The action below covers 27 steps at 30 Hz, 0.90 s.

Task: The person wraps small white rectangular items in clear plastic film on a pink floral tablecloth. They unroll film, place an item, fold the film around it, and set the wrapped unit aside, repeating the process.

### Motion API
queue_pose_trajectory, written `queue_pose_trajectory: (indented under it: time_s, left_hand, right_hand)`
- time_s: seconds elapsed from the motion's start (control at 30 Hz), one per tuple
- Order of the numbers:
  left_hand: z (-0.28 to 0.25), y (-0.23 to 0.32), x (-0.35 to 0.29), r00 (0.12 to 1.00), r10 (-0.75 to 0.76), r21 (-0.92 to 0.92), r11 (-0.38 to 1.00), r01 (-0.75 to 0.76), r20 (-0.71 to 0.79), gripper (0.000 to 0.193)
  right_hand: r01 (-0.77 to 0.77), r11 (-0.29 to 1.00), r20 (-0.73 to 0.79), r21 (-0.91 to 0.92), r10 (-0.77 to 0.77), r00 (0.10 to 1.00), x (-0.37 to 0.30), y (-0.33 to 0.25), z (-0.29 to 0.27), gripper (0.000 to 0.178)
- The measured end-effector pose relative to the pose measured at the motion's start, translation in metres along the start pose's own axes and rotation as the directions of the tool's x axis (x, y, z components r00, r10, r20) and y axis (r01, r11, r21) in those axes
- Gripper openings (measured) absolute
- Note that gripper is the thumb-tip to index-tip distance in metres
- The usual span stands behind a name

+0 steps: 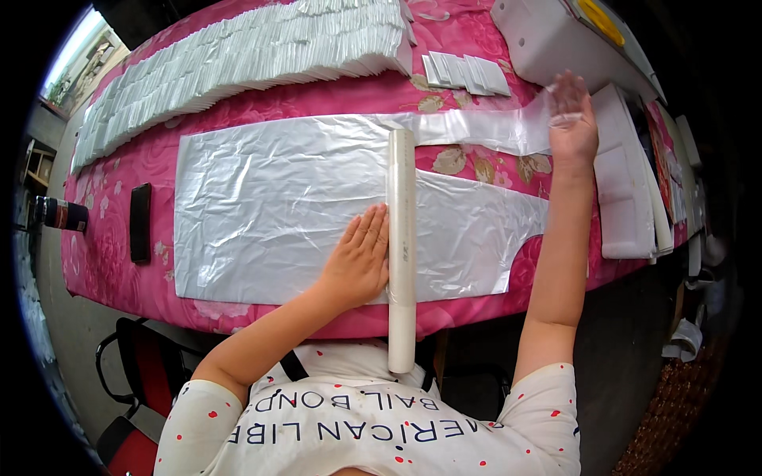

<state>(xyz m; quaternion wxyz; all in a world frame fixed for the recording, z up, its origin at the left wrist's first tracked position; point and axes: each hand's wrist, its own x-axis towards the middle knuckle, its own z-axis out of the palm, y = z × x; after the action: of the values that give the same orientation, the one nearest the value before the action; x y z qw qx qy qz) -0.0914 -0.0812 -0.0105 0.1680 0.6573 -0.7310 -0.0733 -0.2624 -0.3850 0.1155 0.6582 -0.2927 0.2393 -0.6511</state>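
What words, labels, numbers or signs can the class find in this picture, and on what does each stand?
Shirt: two lines of large, dark capitals, upside down in this view; legible, but I won't copy the wording.
White tube: small dark marks near its middle, too small to read.
Dark bottle at the left: a label, too small to read.
Elsewhere I can make out no text.

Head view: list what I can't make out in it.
All in the head view:
Right hand: blurred, so whether its fingers grip the plastic strip is unclear.
White plastic bag: the white roll and left hand cover parts of it.
Long row of folded white packets: cut off at the upper edge.
White box: its far part is cut off there too.
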Motion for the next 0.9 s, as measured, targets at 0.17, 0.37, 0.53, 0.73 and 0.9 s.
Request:
queue_pose_trajectory:
  time_s: [0.17,0.37,0.53,0.73,0.9]
  left_hand:
    - [-0.001,0.001,0.002,1.000,0.008,0.012,1.000,-0.008,0.005,0.059]
    - [0.023,-0.006,0.000,0.979,0.076,0.094,0.994,-0.060,-0.188,0.056]
    - [0.033,-0.007,0.002,0.977,0.068,0.066,0.996,-0.056,-0.200,0.056]
    - [0.016,-0.013,0.005,0.934,-0.082,-0.408,0.910,-0.072,-0.348,0.055]
    - [-0.015,-0.043,0.039,0.939,-0.342,-0.986,0.146,0.085,0.030,0.058]
  right_hand:
    - [0.056,0.874,0.590,-0.484,0.278,0.758,-0.143,0.117,0.105,0.030]
    - [0.429,0.666,0.786,-0.610,0.436,0.438,-0.290,0.269,0.138,0.023]
    - [0.349,0.669,0.749,-0.656,0.524,0.405,-0.309,0.262,0.126,0.034]
    - [0.619,0.565,0.832,-0.546,0.285,0.475,-0.246,0.145,0.059,0.034]
    - [0.762,0.261,0.801,-0.593,0.291,0.523,-0.213,0.066,-0.020,0.034]
